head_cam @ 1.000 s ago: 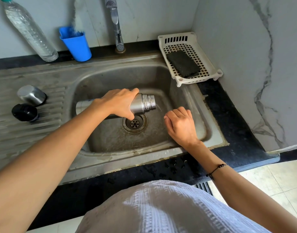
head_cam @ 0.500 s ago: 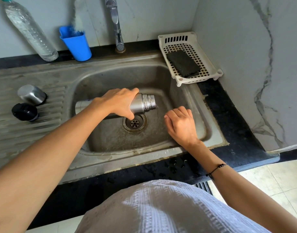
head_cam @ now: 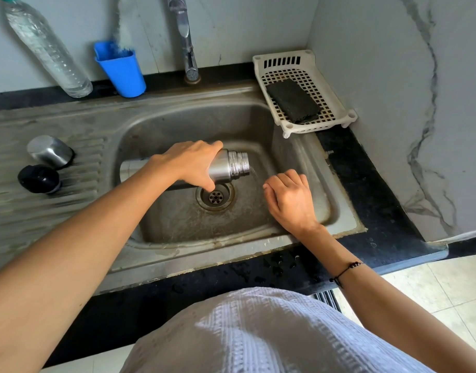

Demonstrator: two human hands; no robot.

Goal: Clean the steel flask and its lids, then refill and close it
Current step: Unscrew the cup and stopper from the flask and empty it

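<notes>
Left grip (head_cam: 189, 164) curled round sideways flask (head_cam: 228, 165); right grip (head_cam: 289, 199) loosely curled, empty.

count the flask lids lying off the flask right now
2, both on the ribbed drainboard left of the basin: the steel cap and, nearer the person, the black stopper. They touch or nearly touch.

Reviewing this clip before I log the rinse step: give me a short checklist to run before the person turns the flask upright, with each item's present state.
1. Flask firmly held by left hand: ok.
2. Flask mouth over the sink basin: ok.
3. Flask fully drained: not ok, a thin trickle is leaving the mouth.
4. Right hand free to help: ok, holds nothing.
5. Steel cap and black inner lid within reach on the drainboard: ok.
6. Inside of flask clean: cannot tell.
</notes>
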